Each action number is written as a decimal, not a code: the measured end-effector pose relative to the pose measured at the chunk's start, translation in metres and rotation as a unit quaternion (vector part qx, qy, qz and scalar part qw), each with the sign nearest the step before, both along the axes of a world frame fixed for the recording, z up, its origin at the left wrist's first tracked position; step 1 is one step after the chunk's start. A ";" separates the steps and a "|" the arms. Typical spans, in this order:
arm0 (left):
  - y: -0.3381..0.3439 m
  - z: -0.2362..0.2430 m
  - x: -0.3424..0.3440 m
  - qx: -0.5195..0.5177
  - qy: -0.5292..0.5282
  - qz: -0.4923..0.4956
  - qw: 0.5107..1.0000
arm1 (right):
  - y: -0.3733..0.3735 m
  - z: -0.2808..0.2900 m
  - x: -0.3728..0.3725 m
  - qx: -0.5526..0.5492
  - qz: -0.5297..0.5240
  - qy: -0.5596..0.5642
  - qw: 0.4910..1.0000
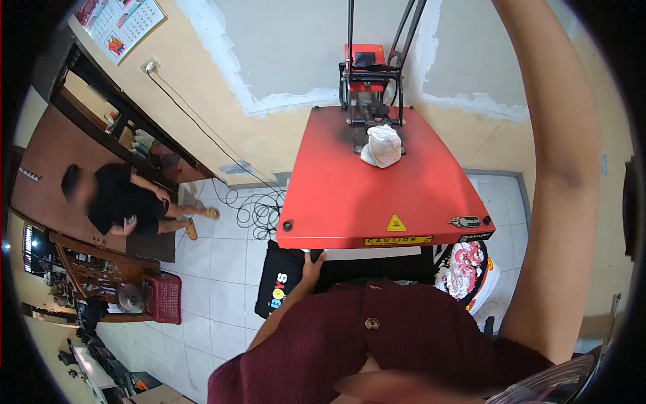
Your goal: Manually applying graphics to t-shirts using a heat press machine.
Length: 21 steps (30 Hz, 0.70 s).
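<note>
By the front of the red press [377, 209], left hand [311, 270] seems to pinch a small black piece [315, 255]; better keep knuckles clear. Right hand's grip, unseen, I cannot tell.

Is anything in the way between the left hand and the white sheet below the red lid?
A small dark thing is at the left hand, near the left end of the white sheet; nothing else visible stands between. The red lid hides what lies behind.
</note>
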<state>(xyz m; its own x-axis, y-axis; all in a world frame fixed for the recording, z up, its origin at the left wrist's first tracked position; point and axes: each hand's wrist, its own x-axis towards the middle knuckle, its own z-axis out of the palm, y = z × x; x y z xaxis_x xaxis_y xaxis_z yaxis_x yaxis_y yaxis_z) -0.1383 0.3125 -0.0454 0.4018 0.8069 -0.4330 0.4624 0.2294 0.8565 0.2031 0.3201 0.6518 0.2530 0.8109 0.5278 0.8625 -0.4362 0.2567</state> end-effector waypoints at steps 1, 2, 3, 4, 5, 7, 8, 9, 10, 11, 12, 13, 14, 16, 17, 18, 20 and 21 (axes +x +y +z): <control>0.000 -0.009 -0.006 -0.014 -0.002 -0.007 1.000 | 0.008 0.006 -0.002 -0.066 -0.030 0.036 0.997; 0.002 -0.030 -0.010 0.006 -0.041 0.016 0.999 | 0.021 0.009 0.011 -0.054 -0.034 0.056 0.996; 0.002 -0.031 -0.010 0.023 -0.080 0.036 0.996 | 0.027 0.004 0.020 -0.043 -0.042 0.077 0.995; 0.004 -0.031 -0.015 0.002 -0.111 0.037 0.993 | 0.027 -0.002 0.032 -0.028 0.006 -0.050 0.998; 0.007 -0.030 -0.025 0.002 -0.108 0.034 0.994 | 0.024 -0.007 0.031 -0.027 0.003 -0.047 0.999; 0.019 -0.022 -0.042 0.071 -0.156 0.101 0.980 | 0.009 -0.011 0.015 -0.009 0.010 0.002 1.000; 0.022 0.002 -0.042 0.072 -0.178 0.136 0.972 | -0.008 -0.018 0.004 -0.008 0.016 -0.004 1.000; 0.029 0.025 -0.047 0.077 -0.140 0.139 0.977 | -0.022 -0.020 -0.014 -0.032 -0.069 0.079 0.994; 0.044 0.033 -0.055 0.078 -0.150 0.123 0.978 | -0.037 -0.023 -0.023 -0.068 -0.093 0.100 0.988; 0.040 0.065 -0.073 0.073 -0.119 0.174 0.975 | -0.032 -0.040 -0.023 -0.102 -0.043 0.100 0.989; 0.040 0.104 -0.076 0.116 -0.064 0.181 0.975 | -0.038 -0.065 -0.022 -0.106 0.012 0.122 0.987; 0.047 0.107 -0.089 0.167 -0.090 0.208 0.960 | -0.046 -0.087 -0.025 -0.106 0.071 0.143 0.982; 0.056 0.116 -0.091 0.217 -0.126 0.232 0.940 | -0.054 -0.101 -0.038 -0.131 0.091 0.142 0.977; 0.067 0.166 -0.056 0.262 -0.166 0.239 0.920 | -0.085 -0.147 -0.041 -0.104 0.178 0.147 0.967; 0.066 0.193 -0.039 0.280 -0.199 0.227 0.911 | -0.100 -0.179 -0.038 -0.053 0.256 0.156 0.953; 0.058 0.216 -0.033 0.298 -0.225 0.221 0.901 | -0.105 -0.204 -0.050 -0.141 0.224 0.204 0.943; 0.038 0.269 0.002 0.311 -0.280 0.179 0.891 | -0.117 -0.246 -0.068 -0.243 0.170 0.258 0.919; 0.011 0.294 0.022 0.309 -0.286 0.139 0.896 | -0.132 -0.277 -0.075 -0.263 0.151 0.275 0.912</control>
